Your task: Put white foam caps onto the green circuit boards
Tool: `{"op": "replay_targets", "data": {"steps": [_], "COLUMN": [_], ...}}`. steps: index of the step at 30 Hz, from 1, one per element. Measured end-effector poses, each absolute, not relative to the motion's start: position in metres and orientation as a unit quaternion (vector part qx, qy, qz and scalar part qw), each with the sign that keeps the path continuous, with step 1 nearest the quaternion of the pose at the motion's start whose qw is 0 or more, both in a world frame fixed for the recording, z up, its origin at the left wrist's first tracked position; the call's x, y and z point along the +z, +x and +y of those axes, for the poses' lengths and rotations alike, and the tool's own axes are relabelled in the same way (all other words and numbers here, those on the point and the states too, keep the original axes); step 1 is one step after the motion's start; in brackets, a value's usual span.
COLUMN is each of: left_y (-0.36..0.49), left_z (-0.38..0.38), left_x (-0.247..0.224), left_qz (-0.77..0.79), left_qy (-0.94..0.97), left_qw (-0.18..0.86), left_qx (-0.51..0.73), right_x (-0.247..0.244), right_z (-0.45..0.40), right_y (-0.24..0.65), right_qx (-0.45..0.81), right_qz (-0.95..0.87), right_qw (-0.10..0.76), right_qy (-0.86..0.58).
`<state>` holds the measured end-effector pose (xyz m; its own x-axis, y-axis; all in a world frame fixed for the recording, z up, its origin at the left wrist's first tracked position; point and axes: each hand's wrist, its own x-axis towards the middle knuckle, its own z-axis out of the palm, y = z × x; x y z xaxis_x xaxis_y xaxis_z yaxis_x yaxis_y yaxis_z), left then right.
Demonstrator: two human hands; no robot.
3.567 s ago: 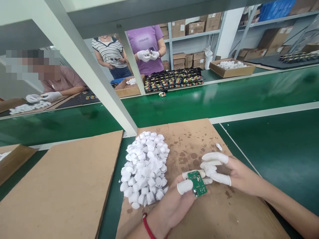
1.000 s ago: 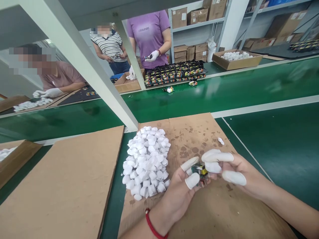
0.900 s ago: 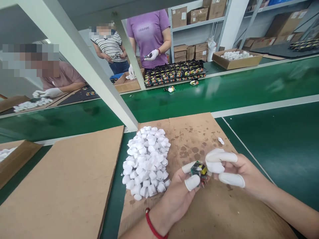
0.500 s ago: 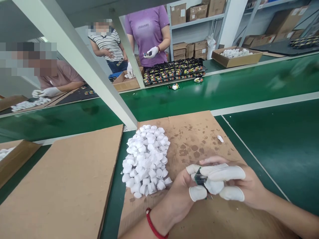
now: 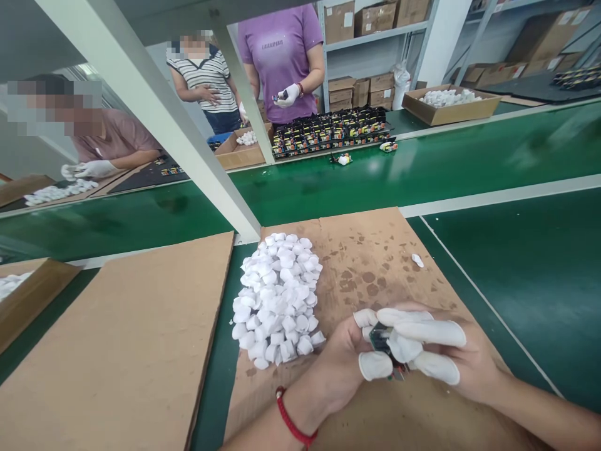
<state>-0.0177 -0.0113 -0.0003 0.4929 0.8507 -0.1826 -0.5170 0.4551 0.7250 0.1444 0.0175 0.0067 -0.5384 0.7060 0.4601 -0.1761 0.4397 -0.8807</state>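
Both my hands meet around a small circuit board [image 5: 379,336] at the lower right of the head view. White finger covers are on their fingertips. My left hand [image 5: 350,351], with a red bracelet on its wrist, pinches the board's left side. My right hand [image 5: 444,344] presses a white piece [image 5: 404,346] against the board, its fingers closed around that piece. Thin metal leads and a bit of red show below; the rest of the board is hidden by fingers. Left of my hands, a pile of white pieces [image 5: 279,294] lies on a cardboard sheet [image 5: 347,238].
One loose white piece [image 5: 417,260] lies on the cardboard. A slanted post [image 5: 188,144] rises at the pile's far end. Beyond runs a green conveyor [image 5: 300,191] carrying two assemblies. Another cardboard sheet [image 5: 126,319] lies left. Three people are across the conveyor, beside stacked boards [image 5: 328,134].
The board has tilted slightly between my hands, so more leads and some red show beneath it. The two assemblies on the conveyor have shifted right.
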Motion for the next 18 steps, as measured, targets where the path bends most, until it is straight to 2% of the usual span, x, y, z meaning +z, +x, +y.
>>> {"op": "replay_targets", "data": {"steps": [6, 10, 15, 18], "left_y": [-0.019, -0.020, -0.022, -0.021], "left_z": [-0.010, -0.010, -0.012, -0.013], "left_x": [0.000, 0.000, 0.004, 0.002], "left_qz": [0.276, 0.290, 0.252, 0.238], "left_qy": [0.320, 0.344, 0.395, 0.403], "left_qw": [0.806, 0.807, 0.815, 0.818], "left_qx": [0.414, 0.382, 0.340, 0.333], "right_x": [0.005, 0.006, 0.013, 0.018], "right_z": [0.024, 0.025, 0.030, 0.033], "right_y": [0.149, 0.155, 0.155, 0.147], "right_qx": [0.555, 0.631, 0.591, 0.615], "right_qz": [-0.700, -0.681, -0.757, -0.754], "right_qw": [0.425, 0.348, 0.245, 0.199], "right_qy": [-0.144, -0.131, -0.130, -0.111]}}
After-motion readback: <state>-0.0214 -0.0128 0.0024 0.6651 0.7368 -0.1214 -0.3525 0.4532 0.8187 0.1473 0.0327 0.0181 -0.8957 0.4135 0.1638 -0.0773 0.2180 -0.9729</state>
